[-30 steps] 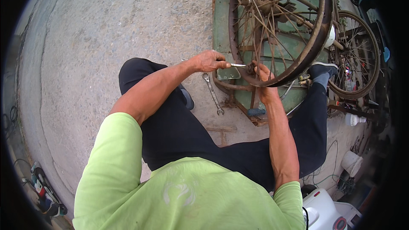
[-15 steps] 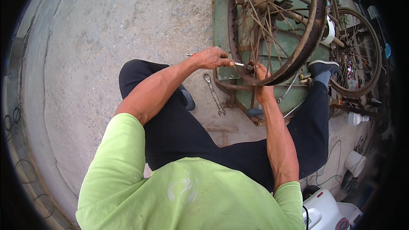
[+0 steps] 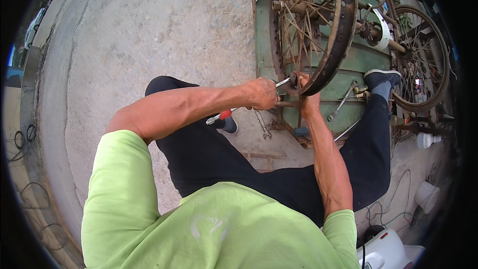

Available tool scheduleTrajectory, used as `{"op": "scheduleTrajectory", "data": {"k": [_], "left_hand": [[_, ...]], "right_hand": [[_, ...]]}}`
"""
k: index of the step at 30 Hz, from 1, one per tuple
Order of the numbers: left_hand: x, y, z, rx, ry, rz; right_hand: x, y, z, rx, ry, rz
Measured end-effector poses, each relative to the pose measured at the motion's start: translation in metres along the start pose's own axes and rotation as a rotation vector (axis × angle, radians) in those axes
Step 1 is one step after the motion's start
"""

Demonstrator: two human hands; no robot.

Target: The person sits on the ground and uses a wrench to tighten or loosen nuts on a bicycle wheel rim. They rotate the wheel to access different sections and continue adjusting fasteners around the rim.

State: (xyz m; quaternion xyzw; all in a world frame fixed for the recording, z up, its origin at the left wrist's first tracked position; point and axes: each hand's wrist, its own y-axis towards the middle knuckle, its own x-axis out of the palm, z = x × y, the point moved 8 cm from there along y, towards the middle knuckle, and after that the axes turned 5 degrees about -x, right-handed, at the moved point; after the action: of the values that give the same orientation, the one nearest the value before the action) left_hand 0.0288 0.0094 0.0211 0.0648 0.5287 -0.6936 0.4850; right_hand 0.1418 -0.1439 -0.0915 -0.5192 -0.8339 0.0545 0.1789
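Note:
My left hand [image 3: 262, 93] is closed around a slim metal hand tool [image 3: 283, 82] with a red band. One bright end slants up to the bottom of a rusty spoked wheel [image 3: 343, 25]; the other sticks out under my left wrist. The exact kind of tool is unclear. At the rim's lower edge my right hand [image 3: 309, 97] is closed, thumb up, beside a small rusty fitting [image 3: 295, 77]. The rim partly hides its fingers. The wheel has no tyre and stands above a green metal panel [image 3: 343, 65].
A combination wrench [image 3: 263, 125] lies on the concrete between my legs. Another wrench [image 3: 343, 100] rests on the panel near my right foot [image 3: 382, 78]. A second spoked wheel [image 3: 422, 60] stands at the right, with a white container [image 3: 427, 140] below it. Cables [image 3: 391, 211] trail on the ground.
My left hand has come lower and a bit to the right, and the tool now slants upward to the rim. The wheel appears turned to a narrower angle. My right hand stays at the rim.

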Motion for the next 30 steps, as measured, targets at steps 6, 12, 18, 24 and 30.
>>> {"op": "scheduleTrajectory", "data": {"k": [6,12,18,24,30], "left_hand": [[-0.012,-0.029,0.029,-0.131,-0.150,-0.092],[0.006,-0.008,-0.002,-0.098,-0.439,-0.067],[0.025,-0.003,-0.043,-0.090,-0.847,-0.177],[0.046,0.009,-0.073,-0.137,-1.063,-0.178],[0.034,0.036,-0.048,0.076,-1.405,0.014]], "right_hand": [[-0.003,0.001,-0.005,0.009,-0.081,0.098],[-0.010,0.004,-0.005,0.053,-0.184,0.101],[0.021,-0.026,-0.044,0.109,-0.143,0.033],[0.018,-0.025,-0.041,0.093,-0.134,-0.035],[-0.011,-0.004,-0.010,0.078,-0.122,-0.017]]}}
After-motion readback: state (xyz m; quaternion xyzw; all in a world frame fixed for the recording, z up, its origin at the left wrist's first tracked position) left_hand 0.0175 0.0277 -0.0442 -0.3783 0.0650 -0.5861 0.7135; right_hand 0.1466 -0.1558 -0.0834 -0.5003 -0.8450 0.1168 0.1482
